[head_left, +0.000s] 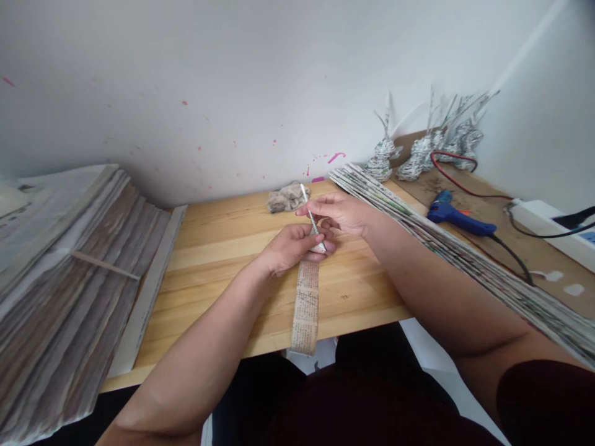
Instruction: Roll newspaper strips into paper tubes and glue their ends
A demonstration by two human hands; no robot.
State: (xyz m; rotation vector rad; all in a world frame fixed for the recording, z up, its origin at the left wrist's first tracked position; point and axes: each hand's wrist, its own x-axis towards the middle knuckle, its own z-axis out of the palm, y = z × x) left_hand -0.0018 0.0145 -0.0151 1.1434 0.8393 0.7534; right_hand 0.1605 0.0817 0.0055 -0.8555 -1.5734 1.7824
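Note:
A strip of printed newspaper point(305, 303) hangs from my hands over the table's front edge. Its upper part is rolled into a thin, slanting paper tube point(312, 217). My left hand point(297, 246) pinches the lower end of the tube, where the strip joins it, between thumb and fingers. Higher up, my right hand point(335, 212) has its thumb and fingers closed around the tube near its top end. A crumpled greyish cloth point(284, 197) lies just behind my hands on the wooden table point(223, 248).
Stacked newspaper strips point(93, 272) fill the left side. Long rolled paper tubes point(446, 248) lie along the right. Beyond them are a blue glue gun point(460, 218), a white power strip point(558, 229) and woven paper figures point(421, 158). A wall stands behind.

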